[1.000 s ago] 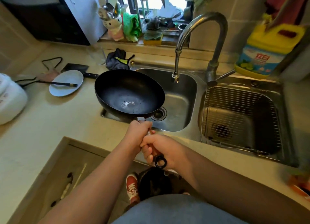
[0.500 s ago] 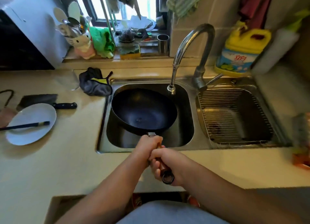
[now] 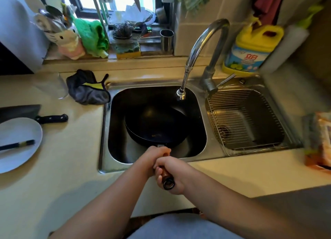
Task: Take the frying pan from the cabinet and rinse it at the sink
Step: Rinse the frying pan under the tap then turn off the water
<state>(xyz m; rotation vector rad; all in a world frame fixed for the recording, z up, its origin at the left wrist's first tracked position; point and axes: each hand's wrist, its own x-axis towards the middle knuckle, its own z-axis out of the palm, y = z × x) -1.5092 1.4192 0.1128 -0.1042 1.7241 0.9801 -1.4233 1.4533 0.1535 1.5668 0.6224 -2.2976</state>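
The black frying pan (image 3: 155,126) sits low inside the left basin of the steel sink (image 3: 104,131), its bowl tilted slightly toward me. Its brown handle runs back over the sink's front rim and ends in a black ring. My left hand (image 3: 154,155) grips the handle close to the pan. Behind it, at the ring end, my right hand (image 3: 172,174) is wrapped around the same handle. The curved chrome faucet (image 3: 180,94) hangs over the basin's far right corner, and no water shows.
A wire rack (image 3: 245,120) fills the right basin. A yellow detergent jug (image 3: 250,48) stands behind it. On the counter to the left lie a dark cloth (image 3: 87,90), a cleaver (image 3: 50,117) and a white plate (image 3: 16,143) with chopsticks. A packet (image 3: 320,140) lies far right.
The pan has gone from above the counter edge over into the left basin and sunk lower inside it. Both hands have stayed on the handle.
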